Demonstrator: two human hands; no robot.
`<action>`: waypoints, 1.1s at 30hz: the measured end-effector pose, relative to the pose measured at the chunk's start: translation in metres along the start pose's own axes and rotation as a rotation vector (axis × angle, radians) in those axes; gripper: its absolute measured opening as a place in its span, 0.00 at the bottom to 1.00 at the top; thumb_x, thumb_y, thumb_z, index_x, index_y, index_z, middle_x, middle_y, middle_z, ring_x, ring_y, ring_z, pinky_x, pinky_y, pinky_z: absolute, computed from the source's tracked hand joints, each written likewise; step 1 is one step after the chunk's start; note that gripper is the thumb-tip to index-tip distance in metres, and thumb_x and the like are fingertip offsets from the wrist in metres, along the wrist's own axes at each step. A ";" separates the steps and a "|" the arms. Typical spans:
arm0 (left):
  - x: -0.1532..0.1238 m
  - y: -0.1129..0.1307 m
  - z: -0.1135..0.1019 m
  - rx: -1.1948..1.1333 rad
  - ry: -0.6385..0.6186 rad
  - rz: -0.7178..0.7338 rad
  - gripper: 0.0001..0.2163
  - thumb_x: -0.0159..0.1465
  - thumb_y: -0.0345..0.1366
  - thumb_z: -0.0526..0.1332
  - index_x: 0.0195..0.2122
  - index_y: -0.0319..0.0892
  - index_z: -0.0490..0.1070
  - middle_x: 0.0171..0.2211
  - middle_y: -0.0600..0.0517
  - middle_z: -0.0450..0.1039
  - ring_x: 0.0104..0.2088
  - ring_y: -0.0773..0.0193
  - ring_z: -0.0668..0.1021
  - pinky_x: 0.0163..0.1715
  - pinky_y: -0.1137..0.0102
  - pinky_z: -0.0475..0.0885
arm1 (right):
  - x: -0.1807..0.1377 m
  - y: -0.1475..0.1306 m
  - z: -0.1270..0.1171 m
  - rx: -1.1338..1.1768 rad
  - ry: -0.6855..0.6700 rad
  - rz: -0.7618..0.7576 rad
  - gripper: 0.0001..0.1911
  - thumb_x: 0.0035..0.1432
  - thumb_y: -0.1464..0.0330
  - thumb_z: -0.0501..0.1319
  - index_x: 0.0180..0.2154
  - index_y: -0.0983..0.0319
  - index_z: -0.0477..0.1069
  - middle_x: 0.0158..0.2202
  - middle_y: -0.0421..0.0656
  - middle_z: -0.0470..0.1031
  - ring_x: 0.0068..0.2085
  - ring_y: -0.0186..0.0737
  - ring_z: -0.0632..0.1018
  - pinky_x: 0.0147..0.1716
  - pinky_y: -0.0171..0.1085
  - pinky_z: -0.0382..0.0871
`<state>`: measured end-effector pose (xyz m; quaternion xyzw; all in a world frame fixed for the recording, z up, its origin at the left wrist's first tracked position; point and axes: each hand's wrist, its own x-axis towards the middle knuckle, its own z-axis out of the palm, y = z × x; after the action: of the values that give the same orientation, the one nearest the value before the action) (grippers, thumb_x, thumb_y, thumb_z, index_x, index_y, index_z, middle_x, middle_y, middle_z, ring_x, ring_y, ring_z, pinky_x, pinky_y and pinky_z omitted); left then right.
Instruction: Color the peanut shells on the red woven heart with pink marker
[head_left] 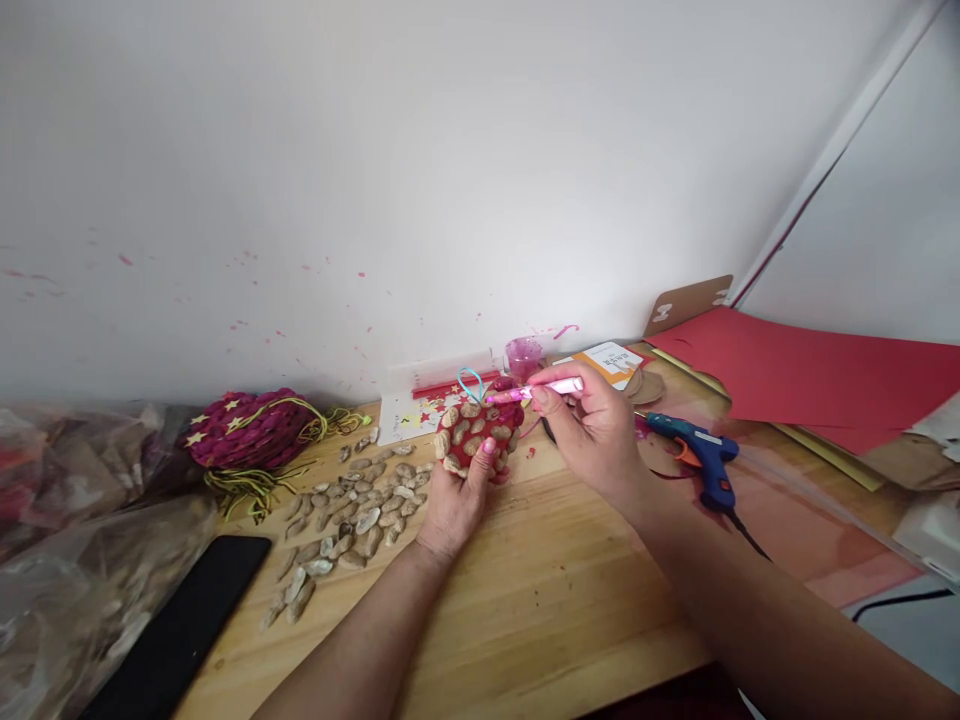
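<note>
The red, shell-studded ornament (480,432) is held just above the worktop (540,590), towards its back edge. It is cupped from below by the left hand (454,500), fingers wrapped closely round its lower side. A pink pen (536,391) is pinched in the right hand (592,430), fingers closed on the barrel, and its tip is laid against the ornament's top, just beside the blue loop (471,382). For a clean result, the ornament is probably best gripped low, so the spot being worked is left uncovered. The pen is best guided in light, short strokes with the wrist braced. Loose peanut shells (352,520) are scattered to the left of the hands. A blue glue gun (701,455) is lying to the right, well apart.
</note>
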<state>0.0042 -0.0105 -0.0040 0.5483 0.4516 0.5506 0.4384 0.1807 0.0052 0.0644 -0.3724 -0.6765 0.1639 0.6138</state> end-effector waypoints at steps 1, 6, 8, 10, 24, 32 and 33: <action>0.000 0.000 0.000 0.003 0.002 0.001 0.25 0.64 0.61 0.64 0.40 0.39 0.77 0.31 0.47 0.79 0.26 0.60 0.80 0.29 0.64 0.82 | 0.001 0.000 -0.001 -0.013 0.008 0.001 0.06 0.70 0.63 0.63 0.43 0.58 0.75 0.35 0.40 0.80 0.32 0.37 0.78 0.33 0.37 0.70; 0.000 -0.003 -0.002 0.020 -0.004 0.006 0.24 0.66 0.59 0.64 0.39 0.40 0.77 0.30 0.47 0.79 0.26 0.60 0.80 0.29 0.65 0.82 | 0.003 -0.002 -0.003 -0.048 0.014 -0.022 0.05 0.70 0.63 0.63 0.42 0.57 0.75 0.34 0.40 0.81 0.31 0.37 0.78 0.32 0.37 0.70; 0.000 -0.006 -0.004 0.029 -0.012 0.011 0.22 0.68 0.57 0.63 0.40 0.40 0.78 0.31 0.47 0.80 0.28 0.60 0.81 0.31 0.65 0.82 | 0.002 -0.006 -0.002 -0.053 -0.009 -0.073 0.04 0.70 0.65 0.62 0.42 0.57 0.75 0.35 0.40 0.82 0.32 0.37 0.79 0.33 0.37 0.71; 0.000 -0.008 -0.005 0.043 -0.014 0.024 0.21 0.69 0.56 0.62 0.41 0.41 0.78 0.32 0.46 0.80 0.30 0.59 0.81 0.33 0.65 0.82 | 0.001 -0.010 -0.001 -0.064 -0.033 -0.116 0.03 0.70 0.66 0.62 0.42 0.57 0.75 0.37 0.41 0.83 0.34 0.38 0.80 0.35 0.38 0.73; 0.003 -0.010 -0.008 0.103 0.006 0.083 0.21 0.69 0.54 0.63 0.50 0.40 0.77 0.38 0.45 0.81 0.32 0.59 0.80 0.34 0.66 0.81 | 0.001 -0.014 -0.003 -0.103 -0.050 -0.216 0.02 0.69 0.69 0.63 0.42 0.57 0.74 0.38 0.42 0.83 0.38 0.38 0.82 0.38 0.37 0.75; 0.002 -0.008 -0.008 0.105 -0.022 0.094 0.21 0.70 0.51 0.62 0.55 0.42 0.77 0.43 0.45 0.82 0.35 0.59 0.81 0.35 0.67 0.81 | 0.001 -0.017 -0.002 -0.126 -0.045 -0.237 0.02 0.69 0.70 0.63 0.42 0.56 0.74 0.38 0.42 0.84 0.39 0.39 0.83 0.40 0.38 0.77; 0.002 -0.008 -0.009 0.109 -0.020 0.094 0.21 0.70 0.51 0.62 0.55 0.42 0.77 0.42 0.45 0.82 0.34 0.59 0.80 0.35 0.67 0.81 | 0.001 -0.017 -0.003 -0.127 -0.048 -0.241 0.02 0.69 0.70 0.63 0.42 0.56 0.74 0.38 0.42 0.84 0.39 0.39 0.83 0.40 0.38 0.77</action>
<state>-0.0044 -0.0070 -0.0115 0.5977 0.4502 0.5396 0.3859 0.1780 -0.0061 0.0773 -0.3224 -0.7400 0.0546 0.5878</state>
